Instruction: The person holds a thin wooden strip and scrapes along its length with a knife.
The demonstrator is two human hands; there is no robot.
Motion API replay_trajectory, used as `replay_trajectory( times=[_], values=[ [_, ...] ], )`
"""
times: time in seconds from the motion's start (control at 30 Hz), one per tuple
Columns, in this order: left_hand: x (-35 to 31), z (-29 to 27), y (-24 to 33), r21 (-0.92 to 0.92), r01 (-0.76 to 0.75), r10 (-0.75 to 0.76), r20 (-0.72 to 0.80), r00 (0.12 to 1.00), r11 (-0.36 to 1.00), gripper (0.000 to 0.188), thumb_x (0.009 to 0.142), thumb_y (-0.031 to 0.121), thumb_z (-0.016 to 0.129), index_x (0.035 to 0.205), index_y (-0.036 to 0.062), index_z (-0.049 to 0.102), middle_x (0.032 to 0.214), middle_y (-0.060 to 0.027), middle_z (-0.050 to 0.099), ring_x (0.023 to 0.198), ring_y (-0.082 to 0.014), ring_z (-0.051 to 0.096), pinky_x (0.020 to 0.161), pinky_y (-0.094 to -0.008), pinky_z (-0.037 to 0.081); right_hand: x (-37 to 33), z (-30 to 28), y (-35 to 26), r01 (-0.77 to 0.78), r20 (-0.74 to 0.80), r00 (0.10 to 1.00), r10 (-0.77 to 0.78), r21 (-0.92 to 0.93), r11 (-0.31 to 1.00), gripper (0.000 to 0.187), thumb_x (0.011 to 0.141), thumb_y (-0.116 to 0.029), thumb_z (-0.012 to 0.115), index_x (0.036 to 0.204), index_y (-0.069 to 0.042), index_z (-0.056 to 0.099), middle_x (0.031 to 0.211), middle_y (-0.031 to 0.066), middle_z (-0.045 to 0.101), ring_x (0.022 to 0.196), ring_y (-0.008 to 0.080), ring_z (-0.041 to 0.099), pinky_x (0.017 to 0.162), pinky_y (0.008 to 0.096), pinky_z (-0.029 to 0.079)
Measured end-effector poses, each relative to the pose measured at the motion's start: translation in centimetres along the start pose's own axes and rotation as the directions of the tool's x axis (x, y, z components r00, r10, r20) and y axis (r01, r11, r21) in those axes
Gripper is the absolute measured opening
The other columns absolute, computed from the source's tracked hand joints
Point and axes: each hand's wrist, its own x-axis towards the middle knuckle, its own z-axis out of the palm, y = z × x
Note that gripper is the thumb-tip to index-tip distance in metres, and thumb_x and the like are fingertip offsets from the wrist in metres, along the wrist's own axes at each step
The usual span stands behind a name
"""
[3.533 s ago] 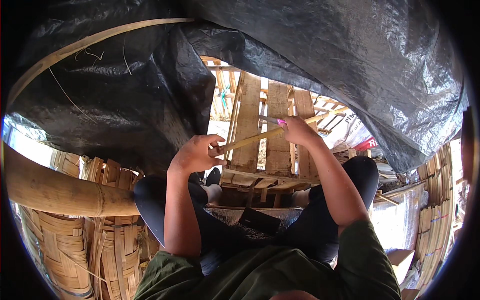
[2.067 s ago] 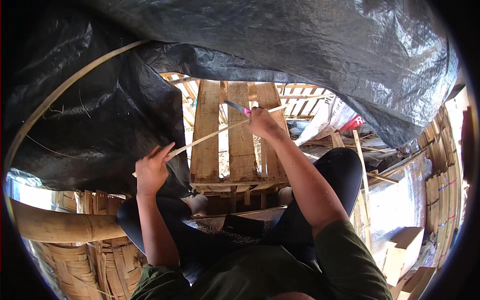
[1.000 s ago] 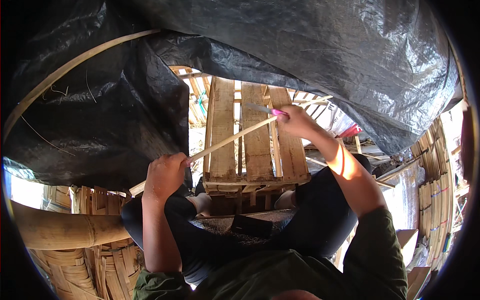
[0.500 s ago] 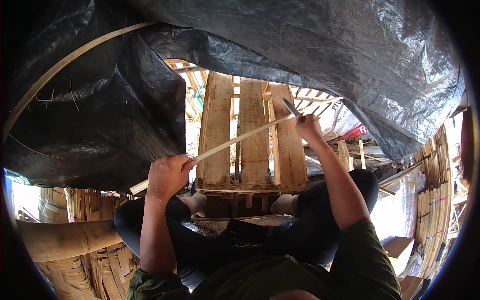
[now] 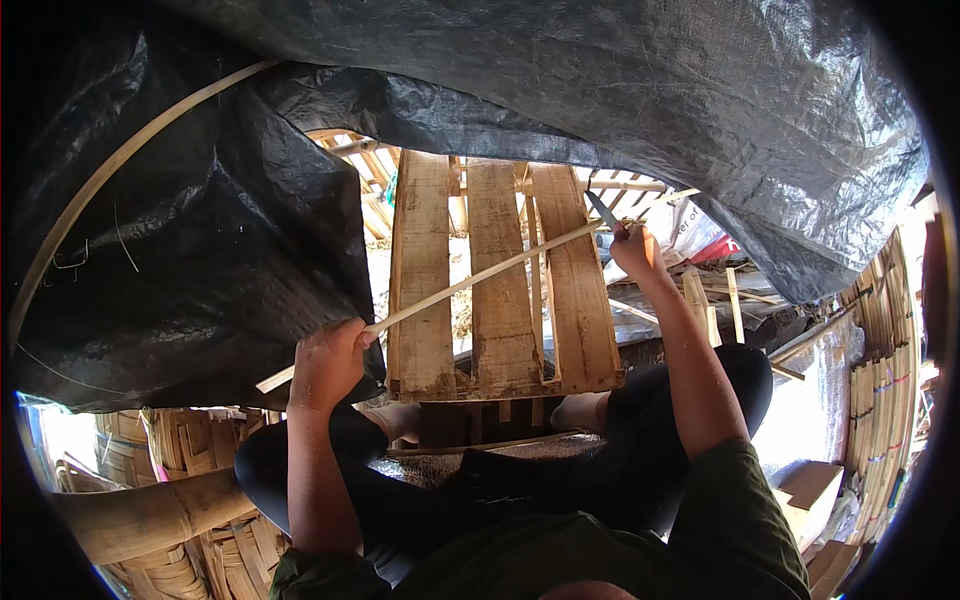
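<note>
A long, pale bamboo strip (image 5: 480, 277) runs slantwise from low left to high right, across the front of a slatted wooden stand. My left hand (image 5: 331, 362) is closed round its lower part, with a short end poking out beyond the fist. At the upper right, my right hand (image 5: 637, 250) grips a knife (image 5: 602, 209) whose dark blade points up and to the left. The blade lies against the strip, close to its far end. The handle is hidden inside my fingers.
The slatted wooden stand (image 5: 497, 290) rises between my feet. Black tarpaulin (image 5: 190, 240) hangs at the left and overhead. A thick bamboo pole (image 5: 150, 515) lies at lower left, beside woven bamboo. Bundled bamboo strips (image 5: 885, 400) stand at the right, near a cardboard box (image 5: 810, 495).
My right hand and the knife have shifted slightly right and down in the picture. The whole view has also moved a little. Both hands keep their grip.
</note>
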Motion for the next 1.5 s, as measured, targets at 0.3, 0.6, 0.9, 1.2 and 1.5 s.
replay_trajectory(
  times=[0.3, 0.6, 0.9, 1.2, 1.5],
  values=[
    [-1.4, -2.4, 0.9, -0.151, -0.014, 0.020, 0.040, 0.999, 0.988, 0.004, 0.086, 0.005, 0.059, 0.086, 0.0061, 0.063, 0.086, -0.0152, 0.066, 0.087, -0.0390, 0.063, 0.075, -0.0479, 0.050, -1.7, -1.5, 0.7, 0.225, -0.185, 0.962, -0.201, 0.119, 0.967, 0.034, 0.082, -0.026, 0.072, 0.106, -0.002, 0.067, 0.086, 0.0229, 0.071, 0.081, 0.0373, 0.070, 0.071, 0.0430, 0.055],
    [-6.5, -6.6, 1.2, -0.123, 0.038, -0.013, 0.198, 0.980, 0.992, 0.008, 0.087, 0.011, 0.064, 0.088, 0.0030, 0.064, 0.087, -0.0167, 0.065, 0.086, -0.0403, 0.062, 0.075, -0.0477, 0.048, -8.7, -6.5, -1.6, 0.411, 0.237, 0.875, -0.421, 0.094, 0.907, 0.025, 0.082, -0.026, 0.075, 0.097, -0.007, 0.068, 0.086, 0.0174, 0.069, 0.084, 0.0373, 0.067, 0.073, 0.0437, 0.051],
    [-10.7, -7.2, 5.1, -0.261, -0.052, 0.079, 0.096, 0.992, 0.964, 0.021, 0.085, 0.016, 0.070, 0.104, 0.0064, 0.067, 0.099, -0.0122, 0.066, 0.096, -0.0354, 0.064, 0.081, -0.0428, 0.051, -14.3, -8.6, -3.9, 0.374, 0.345, 0.859, -0.379, 0.082, 0.924, 0.024, 0.083, -0.028, 0.074, 0.097, -0.010, 0.068, 0.094, 0.0152, 0.070, 0.092, 0.0372, 0.066, 0.080, 0.0454, 0.052],
    [-10.0, -1.1, 9.9, -0.280, -0.164, 0.125, -0.155, 0.980, 0.946, 0.019, 0.084, 0.020, 0.071, 0.102, 0.0146, 0.072, 0.095, -0.0054, 0.062, 0.099, -0.0284, 0.060, 0.088, -0.0424, 0.047, -16.5, -7.3, -4.2, 0.562, 0.325, 0.770, -0.549, 0.061, 0.825, 0.027, 0.083, -0.035, 0.074, 0.098, -0.013, 0.069, 0.095, 0.0138, 0.071, 0.091, 0.0363, 0.067, 0.079, 0.0459, 0.053],
    [-5.1, 6.1, 13.5, -0.252, -0.141, 0.083, -0.227, 0.970, 0.957, 0.014, 0.082, 0.024, 0.074, 0.092, 0.0150, 0.078, 0.081, -0.0030, 0.060, 0.082, -0.0252, 0.061, 0.074, -0.0410, 0.042, -9.8, -10.1, 0.5, 0.109, 0.389, 0.909, -0.150, 0.126, 0.986, 0.030, 0.102, -0.030, 0.051, 0.101, -0.004, 0.067, 0.072, 0.0116, 0.067, 0.061, 0.0215, 0.064, 0.053, 0.0404, 0.048]
  ],
)
